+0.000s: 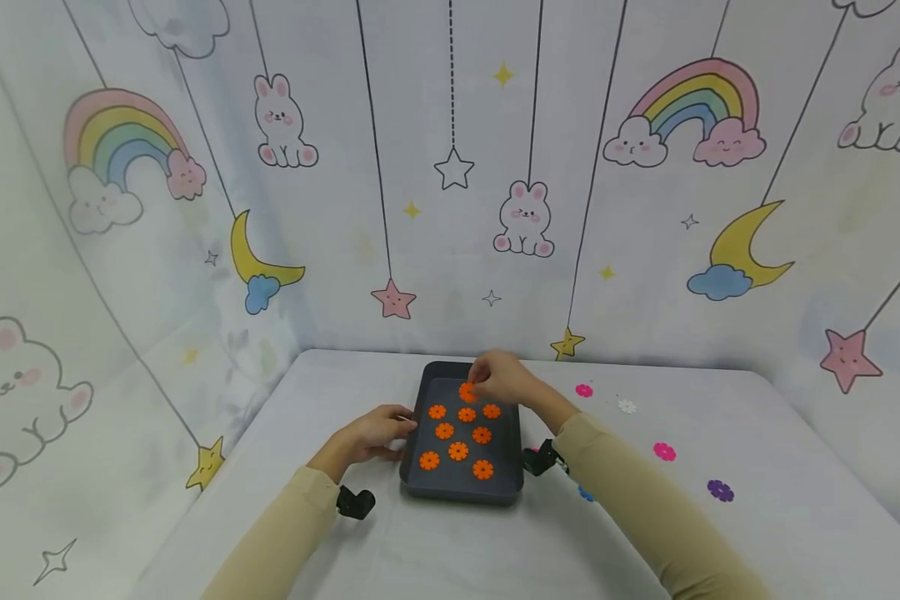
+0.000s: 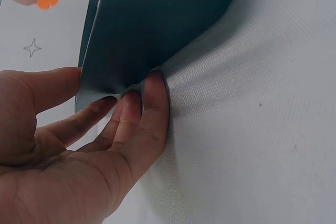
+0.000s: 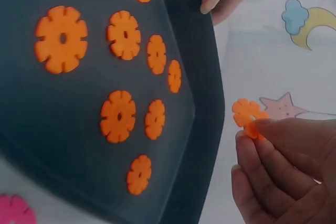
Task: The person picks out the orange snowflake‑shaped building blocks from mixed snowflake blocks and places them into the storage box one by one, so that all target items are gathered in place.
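Observation:
A dark grey rectangular baking tray (image 1: 461,490) lies on the white table with several orange notched plastic discs (image 1: 458,451) spread over its floor. My left hand (image 1: 375,431) grips the tray's left side, thumb at the rim and fingertips (image 2: 156,85) low against the outer wall. Over the tray's far end, my right hand (image 1: 506,379) pinches one orange notched disc (image 3: 245,110) between thumb and fingers. That disc is held up, and its lower edge is hidden by the thumb.
Right of the tray, loose discs lie on the table: pink (image 1: 664,452), white (image 1: 627,406), purple (image 1: 721,490) and a blue one (image 1: 586,493) partly hidden by the right sleeve. A patterned cloth (image 1: 450,250) hangs behind the table's far edge.

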Tool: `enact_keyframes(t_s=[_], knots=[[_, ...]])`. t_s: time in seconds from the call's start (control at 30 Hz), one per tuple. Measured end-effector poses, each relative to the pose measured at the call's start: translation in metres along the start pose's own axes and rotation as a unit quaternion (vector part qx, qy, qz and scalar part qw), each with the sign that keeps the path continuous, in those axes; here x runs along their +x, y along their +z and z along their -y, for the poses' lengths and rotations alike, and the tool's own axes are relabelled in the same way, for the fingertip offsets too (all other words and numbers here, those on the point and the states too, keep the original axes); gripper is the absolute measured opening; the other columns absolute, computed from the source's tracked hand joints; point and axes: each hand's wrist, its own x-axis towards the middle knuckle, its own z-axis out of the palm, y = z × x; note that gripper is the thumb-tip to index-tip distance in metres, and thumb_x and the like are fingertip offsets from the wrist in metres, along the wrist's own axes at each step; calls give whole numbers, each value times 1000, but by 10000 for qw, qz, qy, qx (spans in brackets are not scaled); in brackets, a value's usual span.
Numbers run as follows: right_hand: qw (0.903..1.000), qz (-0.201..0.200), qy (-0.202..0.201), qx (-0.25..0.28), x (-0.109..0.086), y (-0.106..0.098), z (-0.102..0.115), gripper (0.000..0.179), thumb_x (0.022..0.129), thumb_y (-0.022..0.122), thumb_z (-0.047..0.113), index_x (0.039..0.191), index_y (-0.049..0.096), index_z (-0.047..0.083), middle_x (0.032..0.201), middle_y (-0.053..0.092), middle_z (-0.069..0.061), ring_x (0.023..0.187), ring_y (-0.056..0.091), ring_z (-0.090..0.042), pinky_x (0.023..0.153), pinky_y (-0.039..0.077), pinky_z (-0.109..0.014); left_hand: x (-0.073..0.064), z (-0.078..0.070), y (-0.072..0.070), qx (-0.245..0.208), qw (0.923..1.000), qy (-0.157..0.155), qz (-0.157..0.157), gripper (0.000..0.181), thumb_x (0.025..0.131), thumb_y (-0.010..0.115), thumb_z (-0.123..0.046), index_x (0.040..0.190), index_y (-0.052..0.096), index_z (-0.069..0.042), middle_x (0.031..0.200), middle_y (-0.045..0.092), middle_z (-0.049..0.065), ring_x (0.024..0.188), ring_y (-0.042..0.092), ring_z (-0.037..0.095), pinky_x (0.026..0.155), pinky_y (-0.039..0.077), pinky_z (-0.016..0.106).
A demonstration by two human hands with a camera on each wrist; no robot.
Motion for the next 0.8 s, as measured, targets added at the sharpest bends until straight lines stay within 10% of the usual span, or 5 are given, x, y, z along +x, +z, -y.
enact_keyframes(t_s=[0.8], knots=[[9913, -703, 1082, 239, 44, 52, -14, 11, 89, 71, 0, 100, 74, 0, 111, 68, -17, 88, 64, -28, 77, 56, -40, -3, -2, -1, 14, 10000, -6, -6, 45, 104, 60, -15, 143, 50, 5, 136, 57, 22, 123, 58, 35, 90, 59, 48]])
